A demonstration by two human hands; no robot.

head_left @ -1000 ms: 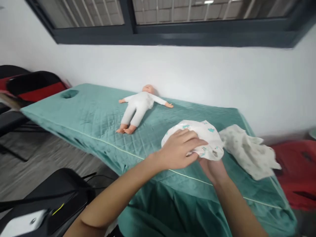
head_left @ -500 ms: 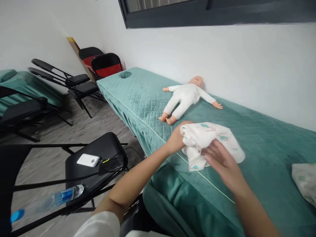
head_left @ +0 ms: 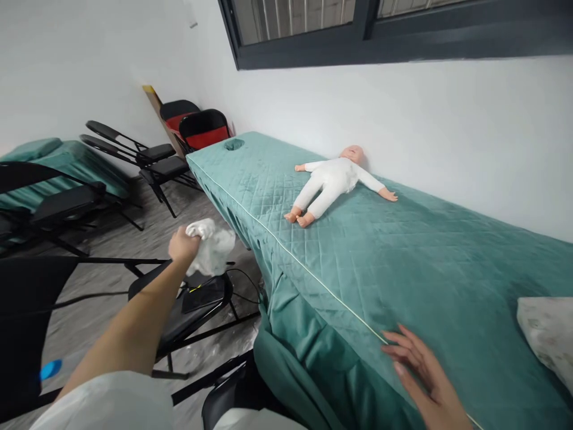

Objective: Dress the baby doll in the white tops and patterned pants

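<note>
My left hand is closed around one end of a crumpled white cloth. It holds the cloth out past the left side of the bed, above a black folding chair. The cloth is blurred, so its shape and kind are unclear. At the lower right my right hand is open, fingers spread, over the near edge of the green quilted bed cover. A baby doll in a white suit lies on its back there, arms out and feet towards me.
A pale printed cloth lies on the bed at the right edge. More folding chairs stand at the left, before another green-covered bed. A dark-framed window is set in the wall behind the doll. A dark cable hangs beside the near chair.
My left hand has carried the cloth from above the bed leftwards to over the chair. My right hand has let go of it and moved down and right.
</note>
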